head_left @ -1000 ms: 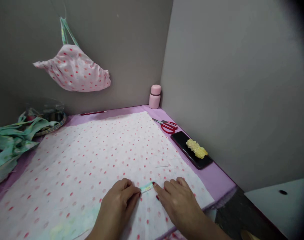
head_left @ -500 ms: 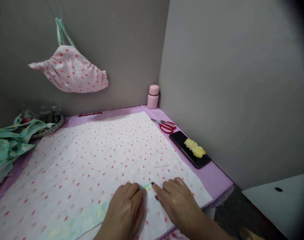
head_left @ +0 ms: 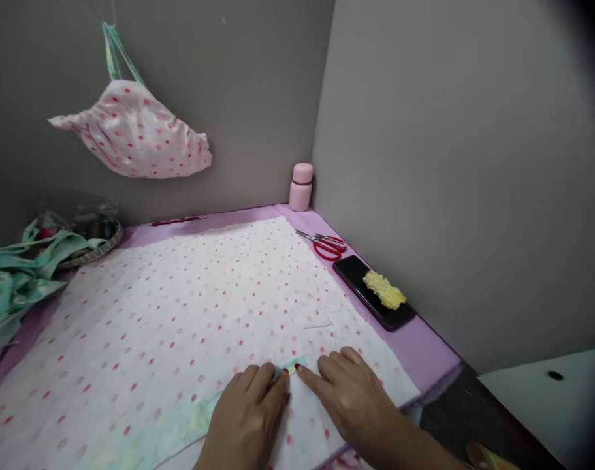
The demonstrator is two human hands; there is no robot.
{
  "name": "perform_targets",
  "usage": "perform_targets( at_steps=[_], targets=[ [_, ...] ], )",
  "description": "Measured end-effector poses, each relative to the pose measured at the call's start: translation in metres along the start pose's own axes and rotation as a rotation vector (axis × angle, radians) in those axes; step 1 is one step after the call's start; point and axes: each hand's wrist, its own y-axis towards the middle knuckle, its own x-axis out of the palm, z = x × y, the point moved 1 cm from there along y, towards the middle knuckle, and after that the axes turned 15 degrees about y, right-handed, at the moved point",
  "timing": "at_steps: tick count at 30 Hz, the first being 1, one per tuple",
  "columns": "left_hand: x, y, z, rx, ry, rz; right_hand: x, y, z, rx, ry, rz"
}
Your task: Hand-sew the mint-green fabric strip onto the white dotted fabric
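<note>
A narrow green-yellow fabric strip [head_left: 297,361] lies on white dotted cloth, its end showing between my hands. My left hand [head_left: 243,411] is closed over the strip, thumb and forefinger together at its edge; its grip is partly hidden. From the right, my right hand [head_left: 358,398] presses a stretched forefinger with a red nail onto the strip's end. Its other fingers rest bent on the cloth, and its thumb is hidden. More of the strip runs out to the left beneath my left wrist. A needle [head_left: 317,326] lies on the dotted cloth [head_left: 219,281] just beyond my hands.
Red-handled scissors [head_left: 328,247] and a black phone [head_left: 351,274] with a yellow scrunchie-like item [head_left: 384,290] lie along the right edge. A pink flask [head_left: 301,188] stands in the corner. Green fabric [head_left: 17,281] and a basket [head_left: 106,247] sit left. A dotted fabric piece [head_left: 140,137] hangs above.
My right forefinger has shifted slightly down and left, closer to my left fingertips. More of the strip's green end shows beyond them. The view has shifted slightly.
</note>
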Motion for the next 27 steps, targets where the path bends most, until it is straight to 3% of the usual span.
perform_targets(
  at_steps=[6, 9, 14, 20, 27],
  targets=[
    [0.001, -0.002, 0.0, 0.002, 0.054, 0.085, -0.002, -0.001, 0.0, 0.003, 0.016, 0.008],
    [0.001, 0.002, 0.0, -0.029, -0.005, 0.045, -0.004, 0.003, 0.0, 0.007, 0.034, -0.001],
    [0.003, 0.01, -0.001, -0.197, -0.161, -0.073, -0.008, 0.018, 0.002, 0.016, 0.073, -0.032],
    [0.008, 0.011, 0.001, -0.22, -0.162, -0.038, -0.005, 0.028, 0.004, -0.014, 0.098, -0.006],
    [0.009, 0.011, 0.002, -0.278, -0.189, -0.103, 0.002, 0.026, 0.007, 0.056, 0.115, -0.027]
  ],
)
